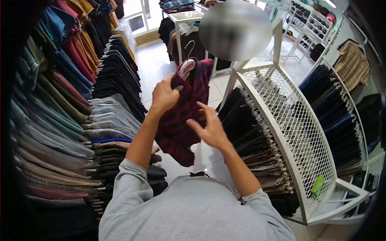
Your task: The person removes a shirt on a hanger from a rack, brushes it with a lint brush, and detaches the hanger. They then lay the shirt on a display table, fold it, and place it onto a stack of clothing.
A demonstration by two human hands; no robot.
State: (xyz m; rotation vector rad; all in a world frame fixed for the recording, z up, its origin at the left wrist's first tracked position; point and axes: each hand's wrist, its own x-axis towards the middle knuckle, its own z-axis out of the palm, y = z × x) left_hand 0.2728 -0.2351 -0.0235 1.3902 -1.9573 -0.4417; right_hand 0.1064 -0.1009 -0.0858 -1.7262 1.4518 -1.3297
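A red and black plaid shirt [179, 124] hangs in front of me on a hanger [187, 66] with a metal hook and a white and red piece at the neck. My left hand [165, 94] is closed on the shirt near its collar, left of the hanger. Just right of the shirt's front, my right hand [209, 126] has its fingers spread, with the fingertips close to the cloth. Whether those fingertips touch the shirt, I cannot tell.
Racks of hanging clothes [116, 116] line the left side. On the right stands a white mesh-topped rack [297, 136] with trousers [261, 148] below and a green packet [318, 185] on top. Farther back are a display table [187, 16] and shelves [311, 24].
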